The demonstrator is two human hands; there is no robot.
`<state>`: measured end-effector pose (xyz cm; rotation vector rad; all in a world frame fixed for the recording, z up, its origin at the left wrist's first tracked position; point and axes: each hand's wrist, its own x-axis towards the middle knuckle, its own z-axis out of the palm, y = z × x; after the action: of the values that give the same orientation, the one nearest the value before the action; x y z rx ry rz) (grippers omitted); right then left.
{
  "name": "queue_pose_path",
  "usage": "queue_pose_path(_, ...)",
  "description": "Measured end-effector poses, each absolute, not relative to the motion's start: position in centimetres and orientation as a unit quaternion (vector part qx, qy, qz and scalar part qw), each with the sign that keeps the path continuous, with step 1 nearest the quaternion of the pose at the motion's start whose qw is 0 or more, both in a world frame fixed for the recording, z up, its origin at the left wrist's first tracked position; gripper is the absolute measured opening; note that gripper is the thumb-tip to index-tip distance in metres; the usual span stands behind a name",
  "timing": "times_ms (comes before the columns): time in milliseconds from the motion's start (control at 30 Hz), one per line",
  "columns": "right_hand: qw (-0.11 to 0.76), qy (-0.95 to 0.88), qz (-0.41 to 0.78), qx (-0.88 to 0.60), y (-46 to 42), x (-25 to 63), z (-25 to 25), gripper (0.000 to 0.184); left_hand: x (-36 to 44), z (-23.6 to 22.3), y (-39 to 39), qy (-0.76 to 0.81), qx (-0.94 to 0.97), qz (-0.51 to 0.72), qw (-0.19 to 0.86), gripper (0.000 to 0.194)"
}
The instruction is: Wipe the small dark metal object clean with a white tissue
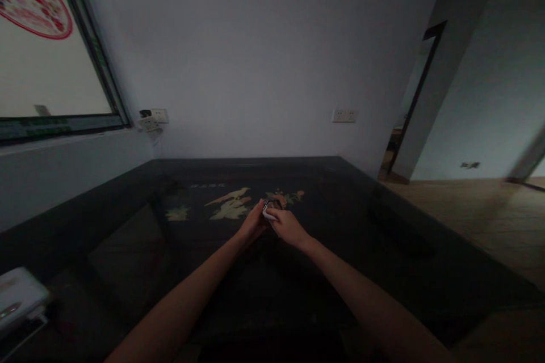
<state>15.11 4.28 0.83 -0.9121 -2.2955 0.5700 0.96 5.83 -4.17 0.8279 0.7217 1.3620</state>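
Head view had you stretching both arms out over the dark table (340,278), and there it was: a small object (268,209), pale with a shiny dark-edged rim, pinned between your two hands. Your right hand (291,228) had its fingers curled around it, thumb laid across the top; your left hand (254,222) was closed on its other side, fingers bent. Exactly what it was, you couldn't quite tell in that gloom. Beyond your hands ran the bird print (232,204) and the flower print (293,197); at lower left sat a white device (20,298).
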Motion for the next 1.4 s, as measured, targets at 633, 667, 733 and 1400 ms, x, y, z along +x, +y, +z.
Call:
queue_pose_path(633, 0.133, -0.94, -0.079, -0.305, 4.1, 15.6, 1.5, 0.033, 1.6, -3.6, 5.6, 0.28, 0.356, 0.605, 0.655, 0.041)
queue_pose_path(667, 0.145, -0.931, -0.052, -0.331, 3.9, 15.5, 1.2, 0.035, 1.6, -3.7, 5.6, 0.274, 0.359, 0.61, 0.652, 0.041)
queue_pose_path(733, 0.18, -0.906, 0.03, -0.383, 3.7, 15.1, 0.9, 0.039, 1.6, -4.0, 5.8, 0.268, 0.357, 0.626, 0.64, 0.04)
queue_pose_path(1400, 0.126, -0.917, -0.103, -0.365, 3.5, 14.4, 0.5, 0.034, 1.3, -5.0, 6.0, 0.316, 0.386, 0.628, 0.598, 0.045)
